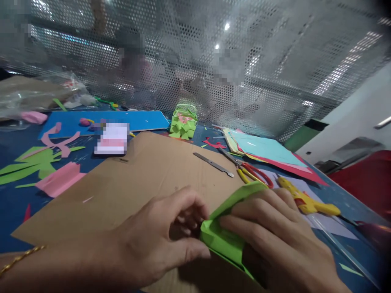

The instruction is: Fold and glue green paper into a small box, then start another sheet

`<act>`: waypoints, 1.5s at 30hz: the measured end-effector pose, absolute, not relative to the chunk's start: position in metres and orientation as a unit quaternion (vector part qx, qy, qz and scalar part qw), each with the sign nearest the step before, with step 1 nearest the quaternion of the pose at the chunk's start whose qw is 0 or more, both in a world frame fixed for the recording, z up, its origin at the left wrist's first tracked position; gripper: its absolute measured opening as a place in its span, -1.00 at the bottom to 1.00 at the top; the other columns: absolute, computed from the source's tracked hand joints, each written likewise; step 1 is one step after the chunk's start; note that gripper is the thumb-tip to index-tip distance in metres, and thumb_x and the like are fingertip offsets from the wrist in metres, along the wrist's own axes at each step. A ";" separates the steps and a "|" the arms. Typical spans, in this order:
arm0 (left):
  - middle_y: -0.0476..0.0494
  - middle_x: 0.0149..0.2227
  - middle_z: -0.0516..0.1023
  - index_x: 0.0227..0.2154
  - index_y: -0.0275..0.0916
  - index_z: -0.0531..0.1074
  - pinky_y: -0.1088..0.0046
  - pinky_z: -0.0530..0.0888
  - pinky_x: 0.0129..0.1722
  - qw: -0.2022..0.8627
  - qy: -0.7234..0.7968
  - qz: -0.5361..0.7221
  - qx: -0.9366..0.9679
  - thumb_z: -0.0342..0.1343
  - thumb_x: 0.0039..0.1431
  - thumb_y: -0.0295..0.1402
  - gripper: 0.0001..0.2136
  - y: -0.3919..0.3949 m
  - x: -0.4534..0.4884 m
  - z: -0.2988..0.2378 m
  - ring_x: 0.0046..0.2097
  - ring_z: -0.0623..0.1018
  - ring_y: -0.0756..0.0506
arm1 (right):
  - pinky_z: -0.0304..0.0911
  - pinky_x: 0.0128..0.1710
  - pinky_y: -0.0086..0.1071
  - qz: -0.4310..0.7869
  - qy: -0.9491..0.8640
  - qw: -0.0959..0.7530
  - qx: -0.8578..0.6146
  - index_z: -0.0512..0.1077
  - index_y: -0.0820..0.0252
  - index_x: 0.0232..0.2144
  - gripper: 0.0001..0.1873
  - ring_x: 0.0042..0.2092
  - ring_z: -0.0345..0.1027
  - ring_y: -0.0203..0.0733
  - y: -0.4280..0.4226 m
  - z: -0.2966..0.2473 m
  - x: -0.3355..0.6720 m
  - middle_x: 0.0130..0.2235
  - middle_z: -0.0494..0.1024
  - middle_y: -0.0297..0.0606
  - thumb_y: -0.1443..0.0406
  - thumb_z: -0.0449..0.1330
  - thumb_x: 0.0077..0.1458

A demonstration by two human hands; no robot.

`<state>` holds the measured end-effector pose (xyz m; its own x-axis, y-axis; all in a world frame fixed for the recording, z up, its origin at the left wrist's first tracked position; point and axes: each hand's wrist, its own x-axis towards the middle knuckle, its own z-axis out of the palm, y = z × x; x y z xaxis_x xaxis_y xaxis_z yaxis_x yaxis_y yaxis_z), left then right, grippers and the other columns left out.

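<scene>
A folded piece of green paper (224, 240) is held above the cardboard sheet (146, 175), its upper flap standing up. My right hand (275, 232) grips it from the right, fingers bent over its top; the thumb is hidden. My left hand (171, 232) curves round the paper's left end, thumb below and fingers above, at or very near its edge. Whether the left fingers press on the paper is hard to see. Beyond my hands, a flat metal blade (214, 164) lies on the cardboard, beside scissors (247, 169) with red and yellow handles.
A yellow glue gun (305, 199) lies at right, near stacked coloured paper (269, 148). A green paper basket (183, 122) stands at the back by a perforated metal panel (195, 53). On the left are a phone (112, 139), pink paper (61, 179) and green scraps (39, 160).
</scene>
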<state>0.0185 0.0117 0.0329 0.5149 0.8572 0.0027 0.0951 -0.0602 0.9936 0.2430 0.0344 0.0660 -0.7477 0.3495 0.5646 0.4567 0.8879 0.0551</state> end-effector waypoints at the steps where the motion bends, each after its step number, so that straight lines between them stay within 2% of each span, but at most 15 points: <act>1: 0.09 -0.33 0.48 -0.27 -0.18 0.36 0.52 0.40 -0.26 0.571 0.371 0.322 0.658 0.25 0.15 -0.42 -0.83 0.011 0.019 0.033 -0.28 0.48 0.02 | 0.11 -0.25 -0.24 -0.094 -0.931 0.276 -0.217 0.52 0.13 -0.27 -0.67 -0.33 0.36 -0.24 0.034 0.068 0.243 -0.35 0.60 -0.35 0.27 -0.03 0.44; 5: 0.09 -0.31 0.53 -0.24 -0.16 0.40 0.52 0.41 -0.24 0.557 0.370 0.336 0.664 0.26 0.17 -0.36 -0.85 0.009 0.020 0.030 -0.26 0.51 0.01 | 0.10 -0.27 -0.24 -0.090 -0.927 0.288 -0.222 0.52 0.14 -0.26 -0.68 -0.32 0.37 -0.24 0.032 0.069 0.241 -0.35 0.60 -0.35 0.25 -0.01 0.43; 14: 0.03 -0.27 0.56 -0.22 -0.18 0.36 0.49 0.46 -0.18 0.581 0.352 0.331 0.655 0.28 0.15 -0.39 -0.79 0.012 0.018 0.032 -0.22 0.56 -0.01 | 0.05 -0.30 -0.25 -0.098 -0.926 0.293 -0.215 0.51 0.15 -0.30 -0.68 -0.36 0.33 -0.25 0.031 0.067 0.238 -0.38 0.58 -0.36 0.26 0.00 0.42; 23: 0.08 -0.28 0.56 -0.22 -0.17 0.39 0.54 0.45 -0.20 0.564 0.356 0.342 0.662 0.28 0.15 -0.42 -0.82 0.010 0.018 0.032 -0.22 0.56 0.01 | 0.05 -0.31 -0.24 -0.116 -0.930 0.275 -0.214 0.49 0.17 -0.33 -0.76 -0.38 0.30 -0.23 0.030 0.065 0.238 -0.40 0.56 -0.35 0.32 0.07 0.37; 29: 0.08 -0.30 0.54 -0.23 -0.17 0.39 0.53 0.45 -0.22 0.564 0.357 0.345 0.659 0.28 0.13 -0.43 -0.80 0.010 0.018 0.030 -0.24 0.54 0.01 | 0.03 -0.31 -0.23 -0.123 -0.928 0.286 -0.203 0.48 0.17 -0.34 -0.61 -0.40 0.29 -0.22 0.030 0.066 0.239 -0.43 0.53 -0.33 0.28 -0.07 0.44; 35: 0.06 -0.28 0.54 -0.22 -0.18 0.38 0.51 0.46 -0.19 0.567 0.356 0.334 0.663 0.28 0.15 -0.40 -0.81 0.010 0.017 0.033 -0.22 0.55 0.00 | 0.05 -0.28 -0.23 -0.114 -0.927 0.287 -0.214 0.48 0.16 -0.34 -0.62 -0.37 0.35 -0.22 0.031 0.069 0.239 -0.41 0.55 -0.33 0.21 -0.05 0.45; 40: 0.02 -0.29 0.58 -0.23 -0.19 0.44 0.51 0.47 -0.23 0.549 0.359 0.331 0.678 0.23 0.20 -0.38 -0.89 0.009 0.017 0.034 -0.24 0.57 -0.02 | 0.05 -0.24 -0.20 -0.086 -0.917 0.321 -0.218 0.47 0.13 -0.28 -0.68 -0.35 0.33 -0.22 0.032 0.064 0.242 -0.39 0.54 -0.35 0.21 -0.02 0.43; 45: 0.04 -0.30 0.60 -0.22 -0.18 0.49 0.56 0.44 -0.28 0.477 0.360 0.372 0.710 0.23 0.20 -0.40 -0.90 0.007 0.019 0.023 -0.29 0.56 0.01 | 0.06 -0.28 -0.21 -0.095 -0.915 0.321 -0.224 0.46 0.14 -0.31 -0.64 -0.38 0.30 -0.26 0.030 0.062 0.242 -0.42 0.52 -0.36 0.24 -0.06 0.45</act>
<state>0.0193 0.0070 0.0229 0.4642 0.8662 0.1849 0.1571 -0.2860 0.9453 0.2424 0.0299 0.0623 -0.6927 0.3498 0.6308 0.4714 0.8814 0.0289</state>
